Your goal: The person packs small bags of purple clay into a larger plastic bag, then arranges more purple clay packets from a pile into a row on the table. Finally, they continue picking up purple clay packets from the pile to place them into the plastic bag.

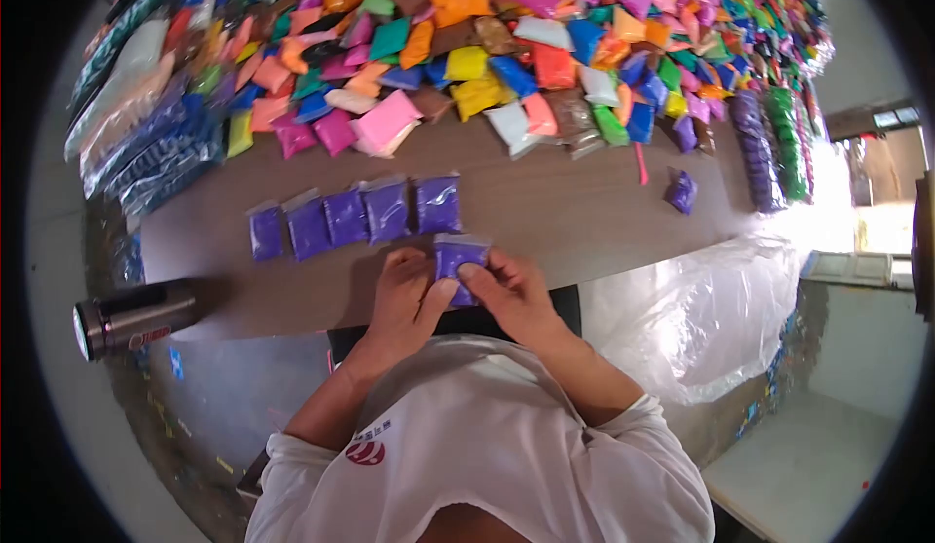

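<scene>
Between my two hands is a small clear bag of purple clay (462,254), held just over the table's front edge. My left hand (404,295) grips its left side, the thumb pressed on the front. On the other side my right hand (511,293) has its thumb across the bag's face and its fingers behind. Several similar purple bags (344,216) lie in a row on the brown table (575,192), beyond my left hand. One more crumpled purple bag (683,193) lies apart at the right.
A big heap of small bags in many colours (467,46) covers the table's far side. Larger clear packs (156,144) are stacked at the far left. A metal flask (136,317) lies at the left corner. Clear plastic sheeting (696,319) hangs by the right edge.
</scene>
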Action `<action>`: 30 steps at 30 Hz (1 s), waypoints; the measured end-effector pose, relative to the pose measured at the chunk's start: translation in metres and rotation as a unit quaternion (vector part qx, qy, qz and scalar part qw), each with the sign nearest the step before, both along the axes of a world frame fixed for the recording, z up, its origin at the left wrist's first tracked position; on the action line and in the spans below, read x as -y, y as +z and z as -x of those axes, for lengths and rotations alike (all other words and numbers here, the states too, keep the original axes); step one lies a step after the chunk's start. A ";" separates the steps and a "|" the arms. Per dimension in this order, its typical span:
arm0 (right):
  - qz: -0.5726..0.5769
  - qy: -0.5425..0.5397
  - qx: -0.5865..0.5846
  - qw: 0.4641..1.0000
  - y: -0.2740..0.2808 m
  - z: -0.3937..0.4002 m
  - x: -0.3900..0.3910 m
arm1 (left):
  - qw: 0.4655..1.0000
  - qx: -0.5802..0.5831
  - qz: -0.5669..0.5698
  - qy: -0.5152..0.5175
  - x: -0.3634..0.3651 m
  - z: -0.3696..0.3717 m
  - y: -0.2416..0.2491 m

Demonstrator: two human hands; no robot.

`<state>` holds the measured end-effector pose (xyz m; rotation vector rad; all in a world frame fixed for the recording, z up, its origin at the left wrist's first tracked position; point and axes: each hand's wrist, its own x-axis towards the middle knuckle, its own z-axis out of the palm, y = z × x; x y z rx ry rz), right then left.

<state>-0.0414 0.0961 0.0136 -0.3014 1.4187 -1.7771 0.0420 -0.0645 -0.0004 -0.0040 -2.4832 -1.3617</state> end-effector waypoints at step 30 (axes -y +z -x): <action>-0.242 -0.099 -0.553 0.791 -0.015 0.069 0.015 | 0.995 -0.032 0.086 0.041 -0.012 0.004 -0.008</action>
